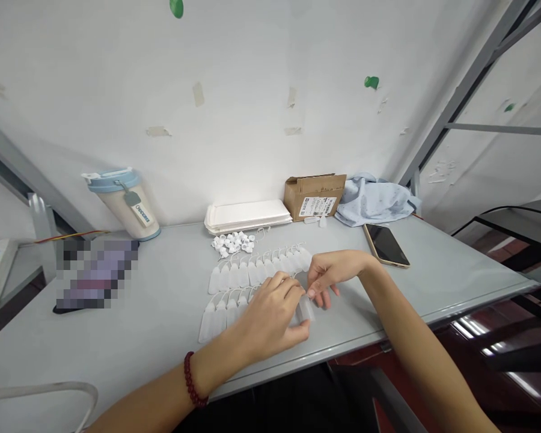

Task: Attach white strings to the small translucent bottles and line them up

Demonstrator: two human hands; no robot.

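Note:
Two rows of small translucent white plastic bottles with thin loops at their tops lie on the grey table; the back row (pixel 261 269) shows almost whole, and my left hand partly covers the front row (pixel 214 322). My left hand (pixel 273 310) is curled around a single translucent bottle (pixel 305 310) at the right end of the front row, thumb at its lower side. Right beside it, my right hand (pixel 327 276) pinches thumb and index finger together at that bottle's top. What lies between those fingertips is too small to make out. Behind the rows sits a pile of small white caps (pixel 233 243).
Along the wall stand a tumbler (pixel 126 204), a stack of white trays (pixel 247 215), a cardboard box (pixel 313 197) and a light blue cloth (pixel 374 198). A phone (pixel 386 245) lies at the right, a blurred-out purple item (pixel 99 273) at the left.

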